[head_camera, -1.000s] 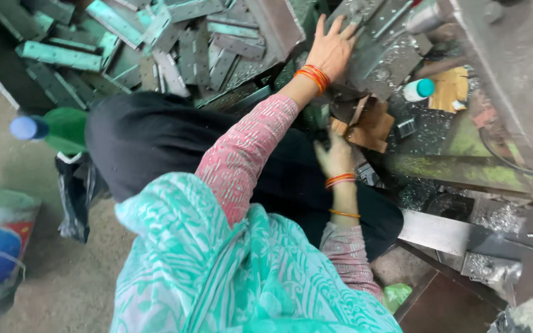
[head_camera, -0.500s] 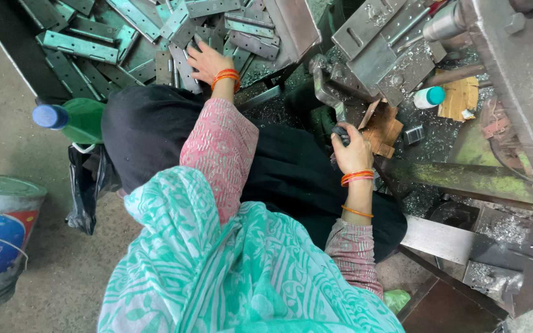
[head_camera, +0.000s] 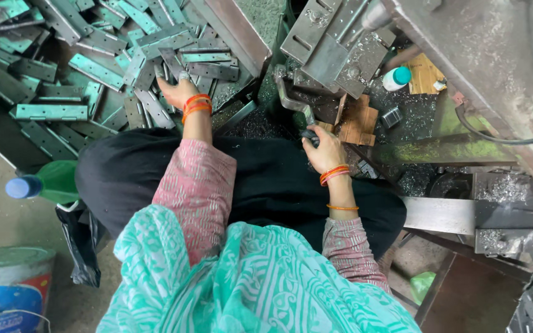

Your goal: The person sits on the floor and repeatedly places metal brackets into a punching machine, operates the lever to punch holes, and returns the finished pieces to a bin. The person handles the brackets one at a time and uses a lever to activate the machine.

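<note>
My left hand [head_camera: 177,92], with orange bangles on the wrist, reaches into a pile of flat grey-green metal plates [head_camera: 100,68] at the upper left and rests its fingers on one plate there. My right hand [head_camera: 323,148], also with orange bangles, is closed around a dark handle [head_camera: 309,134] near the base of a metal machine [head_camera: 334,43]. A black cloth [head_camera: 248,179] covers my lap between both arms, and a teal patterned scarf [head_camera: 248,283] fills the bottom of the view.
A green bottle with a blue cap [head_camera: 38,184] lies at the left. A paint bucket [head_camera: 7,290] stands at the bottom left. A small white bottle with a teal cap [head_camera: 396,78] and cardboard pieces [head_camera: 356,123] sit amid metal shavings. A steel bar [head_camera: 445,216] juts from the right.
My left hand has swung from the machine side leftward across the pile of plates. My right hand stays at the dark handle. The view has shifted slightly.
</note>
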